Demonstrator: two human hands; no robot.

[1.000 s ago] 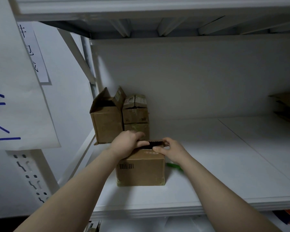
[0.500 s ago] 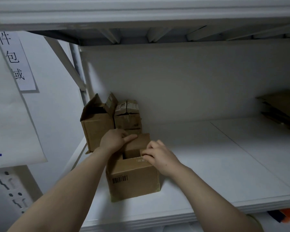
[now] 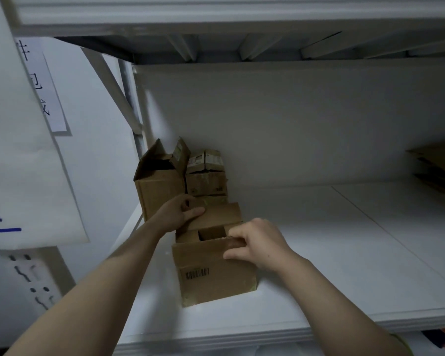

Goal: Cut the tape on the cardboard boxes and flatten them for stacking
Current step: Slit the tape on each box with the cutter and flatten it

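Observation:
A small cardboard box (image 3: 216, 276) with a barcode label stands near the front of the white shelf (image 3: 344, 265), its top flaps spread apart. My left hand (image 3: 180, 214) grips the far flap and holds it tilted back. My right hand (image 3: 257, 246) pinches the near flap at the box's upper right edge. Behind it, a taller box (image 3: 159, 186) stands with its flaps up, and two smaller taped boxes (image 3: 206, 176) sit stacked beside it against the back wall.
Flattened cardboard sheets (image 3: 437, 165) lie at the far right of the shelf. A white upright post (image 3: 136, 111) and a diagonal brace frame the left side. Paper sheets (image 3: 23, 150) with writing hang at the left. The upper shelf runs overhead.
The front box's top flaps have come apart: my left hand pulled the far flap back while my right hand drew the near flap toward me. The camera view shifted slightly.

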